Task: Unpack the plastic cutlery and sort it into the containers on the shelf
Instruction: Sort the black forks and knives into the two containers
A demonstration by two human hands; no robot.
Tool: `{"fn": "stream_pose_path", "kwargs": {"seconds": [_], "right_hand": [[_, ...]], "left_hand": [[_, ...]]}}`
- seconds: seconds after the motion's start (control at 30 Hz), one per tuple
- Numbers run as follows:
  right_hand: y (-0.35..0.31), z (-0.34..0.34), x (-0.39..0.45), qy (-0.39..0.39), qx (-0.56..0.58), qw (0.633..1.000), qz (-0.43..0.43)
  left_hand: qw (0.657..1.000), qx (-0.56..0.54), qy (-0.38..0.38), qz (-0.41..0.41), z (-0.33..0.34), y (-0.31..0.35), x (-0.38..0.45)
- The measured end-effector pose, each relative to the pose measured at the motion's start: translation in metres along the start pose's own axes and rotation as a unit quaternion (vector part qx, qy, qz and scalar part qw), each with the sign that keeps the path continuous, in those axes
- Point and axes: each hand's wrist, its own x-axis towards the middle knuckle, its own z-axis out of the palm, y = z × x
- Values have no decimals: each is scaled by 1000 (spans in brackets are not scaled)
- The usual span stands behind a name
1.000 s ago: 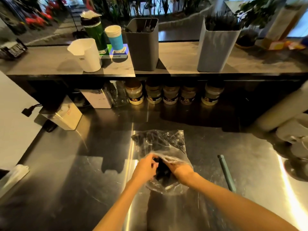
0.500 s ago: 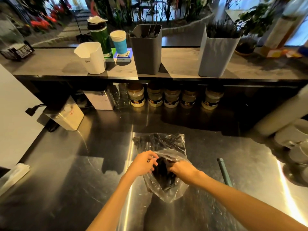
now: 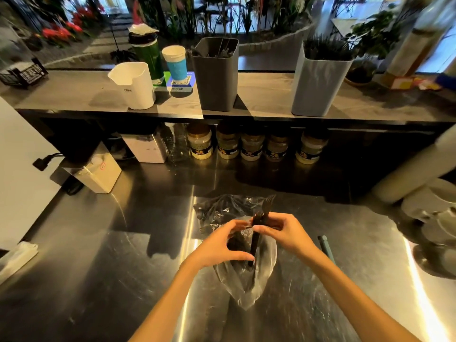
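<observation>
Two hands are working over one clear plastic bag (image 3: 243,280) lying on the steel counter (image 3: 98,267), pretty much straight below the dark grey container (image 3: 215,77) up on the shelf (image 3: 74,95). The right hand (image 3: 283,233) is pinching a small bunch of black forks (image 3: 259,228) between thumb and fingertips; can't count exactly how many are in the bunch, it's blurry. Their long axis runs near-vertical in the view, tines pointing away toward the shelf, handles pointing back at the person and still down in the bag's mouth. The left hand (image 3: 219,245) is curled around the bag's opening, thumb and fingers gripping the plastic just beside the fork handles. More black cutlery sits in the far end of the bag, too jumbled to count.

Counting the shelf: two tall bins, the dark grey one and a light grey container (image 3: 318,85) to its right, both with dark cutlery poking up. Left of the dark grey one: one white jug (image 3: 134,85), one green bottle (image 3: 148,60), one blue cup (image 3: 174,61). Under the shelf, below the dark grey bin, five jars (image 3: 251,144) in a row. One teal pen-like stick (image 3: 327,248) lies on the counter right of the bag.
</observation>
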Motion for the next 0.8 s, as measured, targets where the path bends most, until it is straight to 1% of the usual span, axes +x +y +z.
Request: {"fn": "stream_pose_path", "kwargs": {"seconds": [0.1, 0.17, 0.27, 0.33, 0.4, 0.47, 0.53, 0.7, 0.8], "right_hand": [[-9, -2, 2, -24, 93, 995, 27], [-14, -1, 2, -29, 133, 990, 42], [-20, -1, 5, 8, 172, 984, 55], [-21, 0, 7, 30, 164, 984, 59], [-23, -1, 8, 35, 111, 992, 52], [-23, -2, 8, 40, 71, 996, 46], [-21, -3, 9, 57, 73, 994, 52], [-20, -4, 8, 62, 67, 994, 58], [-21, -5, 5, 100, 102, 989, 29]], "left_hand": [[1000, 15, 21, 9, 16, 10, 5], [1000, 13, 21, 9, 22, 13, 9], [998, 30, 52, 9, 27, 18, 12], [997, 16, 75, 3, 28, 23, 11], [996, -24, 81, -11, 29, 27, 10], [991, -109, 71, -37, 30, 31, 8], [979, -187, 61, -42, 29, 34, 4], [963, -265, 34, -38, 26, 38, -1], [948, -314, 42, -32, 24, 37, -6]]}}
